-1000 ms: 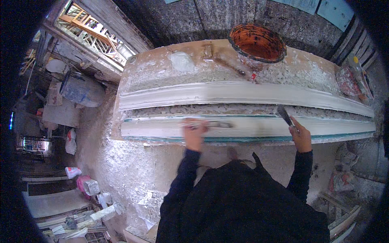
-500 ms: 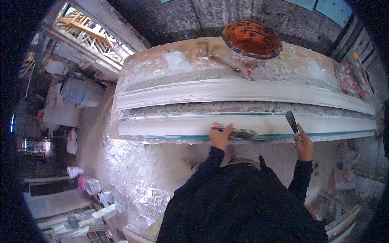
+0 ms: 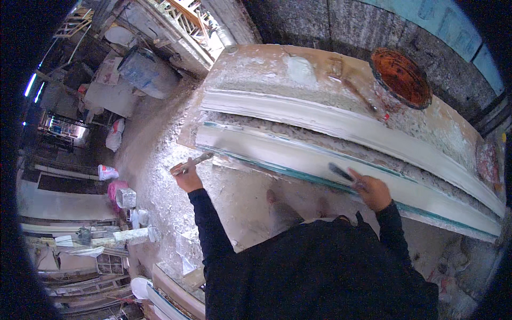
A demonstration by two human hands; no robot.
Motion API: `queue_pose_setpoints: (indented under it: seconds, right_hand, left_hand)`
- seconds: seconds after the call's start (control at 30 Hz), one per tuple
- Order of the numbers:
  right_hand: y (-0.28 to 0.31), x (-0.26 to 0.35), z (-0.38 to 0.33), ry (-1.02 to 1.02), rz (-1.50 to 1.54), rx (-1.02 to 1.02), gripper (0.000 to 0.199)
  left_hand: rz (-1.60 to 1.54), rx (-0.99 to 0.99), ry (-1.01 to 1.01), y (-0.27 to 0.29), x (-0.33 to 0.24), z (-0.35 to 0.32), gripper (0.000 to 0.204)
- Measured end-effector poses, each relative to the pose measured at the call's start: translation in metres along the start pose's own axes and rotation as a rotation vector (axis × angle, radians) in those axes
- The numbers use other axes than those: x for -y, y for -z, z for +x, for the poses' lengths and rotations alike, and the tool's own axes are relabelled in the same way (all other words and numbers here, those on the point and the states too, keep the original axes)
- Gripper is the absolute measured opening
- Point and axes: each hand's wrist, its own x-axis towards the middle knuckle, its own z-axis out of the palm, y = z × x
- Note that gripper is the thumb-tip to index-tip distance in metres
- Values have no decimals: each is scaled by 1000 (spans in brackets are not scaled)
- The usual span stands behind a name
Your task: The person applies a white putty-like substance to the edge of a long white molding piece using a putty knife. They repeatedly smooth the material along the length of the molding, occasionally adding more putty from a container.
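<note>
Left hand (image 3: 186,178) fist-closed on flat scraper blade (image 3: 194,161), off near end of long white plaster moulding (image 3: 320,162). Right hand (image 3: 373,192) grips dark-bladed trowel (image 3: 341,173) against moulding's near face. Moulding likely heavy, brittle; tools light, stiff, held by handles.

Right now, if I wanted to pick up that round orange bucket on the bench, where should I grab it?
Probably by the rim. The orange bucket stands upright at the far end of the workbench, its mouth open to the top, so coming down from above and pinching the rim on the near side looks easiest. Whether it has a handle can't be made out.
</note>
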Motion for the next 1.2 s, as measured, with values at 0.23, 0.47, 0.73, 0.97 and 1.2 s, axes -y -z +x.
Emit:
queue_pose_setpoints:
  seconds: [0.23,0.47,0.73,0.97,1.2]
  right_hand:
    - [-51,46,63,76,-100,164,51]
    - [-84,134,111,-36,-155,216,46]
    - [-151,231,236,146,-163,166,43]
    - [-106,254,245,169,-34,135,46]
    - [-45,192,152,-169,-49,26,45]
  left_hand:
    - [-297,-46,293,-12,-25,-18,36]
    - [-398,-14,581,0,-9,-15,36]
    - [-385,108,605,29,17,36,38]
    - [-394,167,601,39,42,75,35]
    - [-503,399,639,-5,4,51,34]
